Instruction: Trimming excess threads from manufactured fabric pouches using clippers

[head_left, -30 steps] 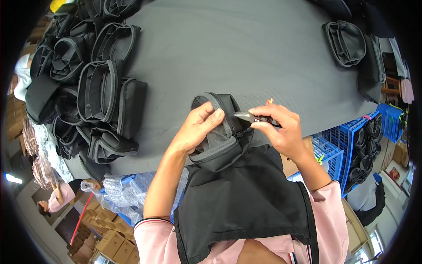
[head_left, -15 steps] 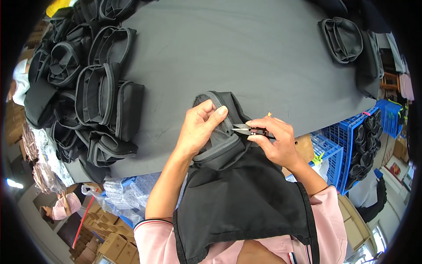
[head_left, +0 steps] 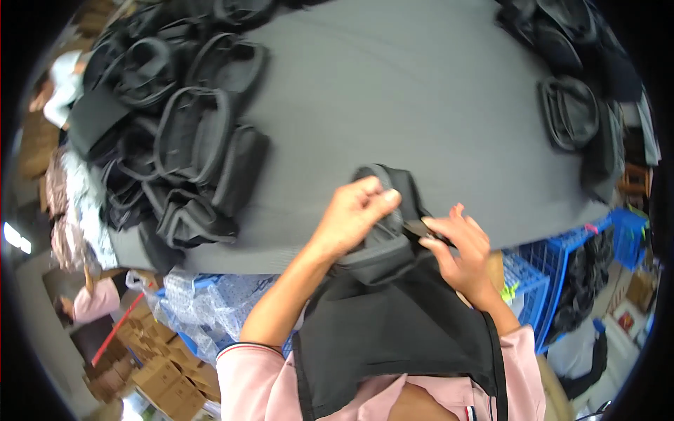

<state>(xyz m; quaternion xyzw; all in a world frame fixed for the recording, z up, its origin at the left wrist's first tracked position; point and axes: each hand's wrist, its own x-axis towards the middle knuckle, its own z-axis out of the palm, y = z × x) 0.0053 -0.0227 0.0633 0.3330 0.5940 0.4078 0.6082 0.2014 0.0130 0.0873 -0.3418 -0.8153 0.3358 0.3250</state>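
Note:
A black fabric pouch (head_left: 378, 261) with a grey zipper edge lies at the near edge of the table, against my black apron. My left hand (head_left: 357, 216) is closed on its rim, thumb and fingers pinching the zipper edge. In my right hand (head_left: 460, 249) I grip small thread snips (head_left: 419, 229), held between thumb and fingers. Their blades point left at the pouch's right side, close to the rim; blur hides whether they touch it.
Several black pouches (head_left: 193, 133) are heaped on the grey table (head_left: 393, 91) at left, more (head_left: 570, 112) at far right. Blue crates (head_left: 544, 274) stand right of the table, plastic bags (head_left: 210, 309) and cardboard boxes (head_left: 168, 386) below left. Two other people (head_left: 95, 298) are at left.
The view has shifted, so the table and pouches appear moved right. Both hands keep their grip on the pouch and the snips. The current picture is more blurred.

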